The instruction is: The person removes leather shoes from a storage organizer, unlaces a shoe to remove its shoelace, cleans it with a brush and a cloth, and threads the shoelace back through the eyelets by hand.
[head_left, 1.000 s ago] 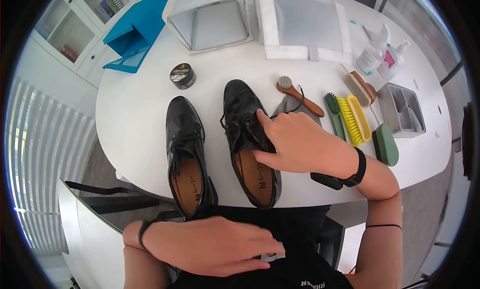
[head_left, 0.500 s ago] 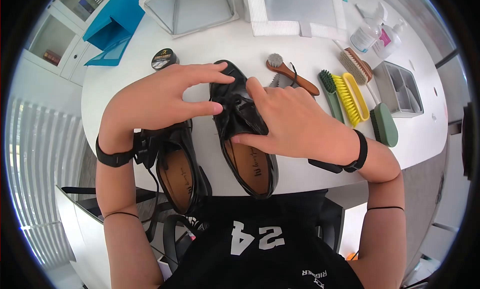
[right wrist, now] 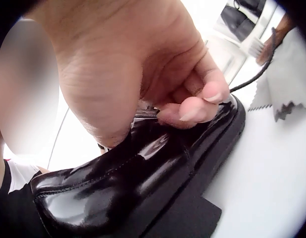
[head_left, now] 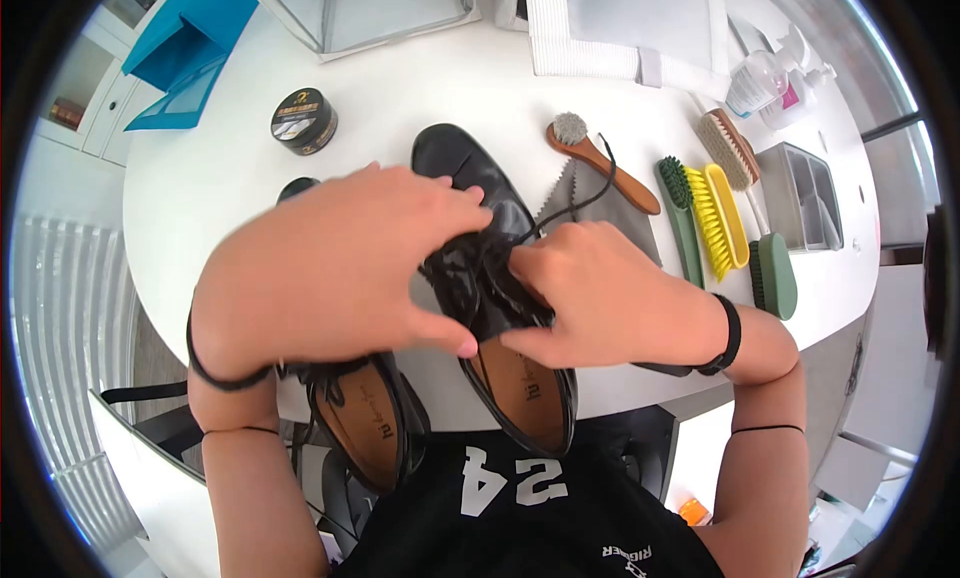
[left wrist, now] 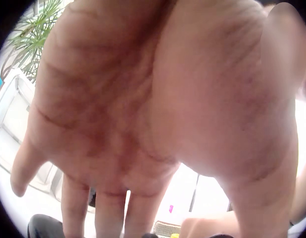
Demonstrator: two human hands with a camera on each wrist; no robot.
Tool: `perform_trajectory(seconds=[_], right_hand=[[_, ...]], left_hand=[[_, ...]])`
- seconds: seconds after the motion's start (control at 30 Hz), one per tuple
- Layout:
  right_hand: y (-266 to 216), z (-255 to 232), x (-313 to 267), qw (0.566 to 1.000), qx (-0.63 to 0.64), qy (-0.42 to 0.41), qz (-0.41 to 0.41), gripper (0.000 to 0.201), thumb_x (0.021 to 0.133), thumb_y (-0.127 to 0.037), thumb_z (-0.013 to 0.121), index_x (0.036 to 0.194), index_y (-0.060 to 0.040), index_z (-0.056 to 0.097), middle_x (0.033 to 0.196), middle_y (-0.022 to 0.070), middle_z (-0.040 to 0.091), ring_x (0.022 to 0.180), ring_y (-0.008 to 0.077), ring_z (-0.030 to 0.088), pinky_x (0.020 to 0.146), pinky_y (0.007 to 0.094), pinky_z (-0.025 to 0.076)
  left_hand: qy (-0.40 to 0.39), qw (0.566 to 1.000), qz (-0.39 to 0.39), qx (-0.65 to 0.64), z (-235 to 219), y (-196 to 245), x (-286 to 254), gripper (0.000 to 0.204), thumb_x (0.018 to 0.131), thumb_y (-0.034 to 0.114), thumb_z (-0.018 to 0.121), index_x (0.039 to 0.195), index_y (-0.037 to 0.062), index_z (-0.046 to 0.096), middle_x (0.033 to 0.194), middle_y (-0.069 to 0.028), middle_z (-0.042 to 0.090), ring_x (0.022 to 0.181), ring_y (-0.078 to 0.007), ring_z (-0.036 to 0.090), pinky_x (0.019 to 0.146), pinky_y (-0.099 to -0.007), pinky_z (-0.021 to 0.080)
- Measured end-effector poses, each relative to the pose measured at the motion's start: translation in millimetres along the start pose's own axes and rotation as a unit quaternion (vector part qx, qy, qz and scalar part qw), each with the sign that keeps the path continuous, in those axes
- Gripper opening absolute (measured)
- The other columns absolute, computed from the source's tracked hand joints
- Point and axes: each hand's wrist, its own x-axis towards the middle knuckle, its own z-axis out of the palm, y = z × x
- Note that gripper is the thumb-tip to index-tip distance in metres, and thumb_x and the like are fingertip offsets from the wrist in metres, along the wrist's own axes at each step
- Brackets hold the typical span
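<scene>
In the head view, two black lace-up shoes with tan insoles lie toes away; the right one (head_left: 468, 165) sits between the hands. My right hand (head_left: 635, 303) grips its side by the laces, fingers curled and thumb at the opening. The right wrist view has this hand (right wrist: 138, 64) against the glossy shoe (right wrist: 88, 201). A black lace (head_left: 609, 173) trails rightward past the fingers. Over the left shoe (head_left: 365, 418), partly covering it, my left hand (head_left: 320, 268) reaches to the laces, fingers extended; its palm (left wrist: 143, 99) looks empty in the left wrist view.
A round black tin (head_left: 304, 121) stands at the left. Right of the shoes lie a grey cloth (head_left: 615, 218), a wooden-handled dauber (head_left: 620, 181), green brushes (head_left: 775, 276) and a yellow brush (head_left: 722, 218). Beyond are a divided box (head_left: 802, 196), bottles and white-framed containers.
My left hand has risen from near the body to the right shoe's laces. My right hand stays at that shoe, its fingers now more curled. The head view has shifted.
</scene>
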Motion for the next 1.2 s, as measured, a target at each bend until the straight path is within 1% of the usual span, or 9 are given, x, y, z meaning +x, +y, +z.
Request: perform_trajectory(seconds=[0.03, 0.13, 0.17, 0.33, 0.53, 0.7, 0.93, 1.0, 1.2], right_hand=[[1.5, 1.6, 1.0, 1.000, 0.017, 0.001, -0.011, 0.041, 0.075, -0.030, 0.089, 0.074, 0.0006, 0.062, 0.066, 0.0184, 0.065, 0.066, 0.0443, 0.068, 0.061, 0.0506, 0.054], [3.4, -2.6, 6.6, 0.998, 0.044, -0.035, -0.018, 0.043, 0.076, -0.032, 0.089, 0.075, 0.0030, 0.064, 0.067, 0.0205, 0.065, 0.068, 0.0449, 0.070, 0.061, 0.0498, 0.056], [3.4, -6.5, 8.7, 0.996, 0.052, -0.064, -0.017, 0.046, 0.078, -0.034, 0.089, 0.078, 0.0061, 0.067, 0.068, 0.0235, 0.067, 0.070, 0.0456, 0.072, 0.063, 0.0496, 0.059], [8.7, -10.0, 12.9, 0.992, 0.087, -0.084, -0.025, 0.050, 0.077, -0.038, 0.091, 0.076, 0.0055, 0.067, 0.068, 0.0224, 0.067, 0.069, 0.0446, 0.072, 0.062, 0.0488, 0.059], [14.2, -7.3, 10.4, 0.992, 0.093, -0.080, -0.033, 0.051, 0.079, -0.040, 0.091, 0.074, 0.0057, 0.069, 0.065, 0.0212, 0.067, 0.067, 0.0425, 0.073, 0.062, 0.0464, 0.060], [13.3, -8.6, 8.7, 0.993, 0.074, -0.094, -0.025, 0.056, 0.080, -0.044, 0.091, 0.068, 0.0057, 0.069, 0.063, 0.0218, 0.065, 0.066, 0.0421, 0.073, 0.059, 0.0450, 0.059], [5.9, -10.2, 0.6, 0.997, 0.011, -0.081, 0.013, 0.066, 0.081, -0.056, 0.089, 0.070, 0.0063, 0.071, 0.060, 0.0183, 0.065, 0.060, 0.0375, 0.072, 0.056, 0.0426, 0.058], [3.9, -9.8, -1.2, 0.997, 0.000, -0.043, 0.060, 0.078, 0.068, -0.068, 0.093, 0.056, 0.0032, 0.064, 0.050, 0.0171, 0.056, 0.051, 0.0402, 0.064, 0.052, 0.0453, 0.051], [4.9, -10.1, -1.8, 0.997, -0.006, -0.036, 0.066, 0.084, 0.069, -0.071, 0.092, 0.054, 0.0067, 0.063, 0.047, 0.0179, 0.053, 0.048, 0.0416, 0.060, 0.051, 0.0449, 0.050]], left_hand=[[0.001, 1.000, 0.003, -0.005, 3.5, 0.6, -2.6, 0.093, 0.076, 0.055, 0.096, 0.149, 0.0054, 0.067, 0.161, -0.0127, 0.063, 0.149, -0.0362, 0.056, 0.125, -0.0554, 0.041], [0.004, 1.000, -0.012, 0.020, 4.5, 3.5, -6.1, 0.094, 0.077, 0.057, 0.093, 0.150, 0.0040, 0.066, 0.161, -0.0147, 0.061, 0.154, -0.0360, 0.052, 0.131, -0.0666, 0.032], [0.001, 1.000, -0.013, 0.018, 3.5, 4.6, -4.3, 0.094, 0.077, 0.057, 0.093, 0.150, 0.0040, 0.066, 0.161, -0.0147, 0.061, 0.154, -0.0360, 0.052, 0.131, -0.0666, 0.032], [-0.037, 0.999, -0.009, 0.029, 0.4, 7.5, 0.2, 0.093, 0.082, 0.060, 0.088, 0.150, 0.0017, 0.064, 0.161, -0.0197, 0.060, 0.154, -0.0396, 0.051, 0.129, -0.0690, 0.033], [-0.038, 0.999, -0.027, 0.022, -1.2, 13.4, 2.6, 0.094, 0.079, 0.059, 0.091, 0.149, 0.0021, 0.066, 0.160, -0.0186, 0.062, 0.154, -0.0408, 0.051, 0.127, -0.0732, 0.032], [-0.033, 0.999, -0.035, 0.014, -4.0, 15.8, 6.3, 0.094, 0.072, 0.054, 0.097, 0.146, 0.0030, 0.069, 0.158, -0.0172, 0.064, 0.152, -0.0414, 0.055, 0.125, -0.0744, 0.034], [-0.002, 0.999, -0.039, 0.029, 1.9, 15.1, 6.6, 0.097, 0.063, 0.052, 0.102, 0.142, 0.0044, 0.071, 0.153, -0.0153, 0.069, 0.146, -0.0428, 0.060, 0.123, -0.0745, 0.037], [0.006, 0.999, -0.040, 0.033, 4.0, 15.9, 6.4, 0.097, 0.062, 0.052, 0.102, 0.141, 0.0044, 0.072, 0.151, -0.0150, 0.070, 0.146, -0.0428, 0.060, 0.123, -0.0744, 0.037], [0.035, 0.998, -0.041, 0.038, 7.5, 14.8, 5.9, 0.094, 0.061, 0.052, 0.103, 0.137, 0.0051, 0.075, 0.147, -0.0140, 0.073, 0.144, -0.0420, 0.062, 0.123, -0.0730, 0.038]])
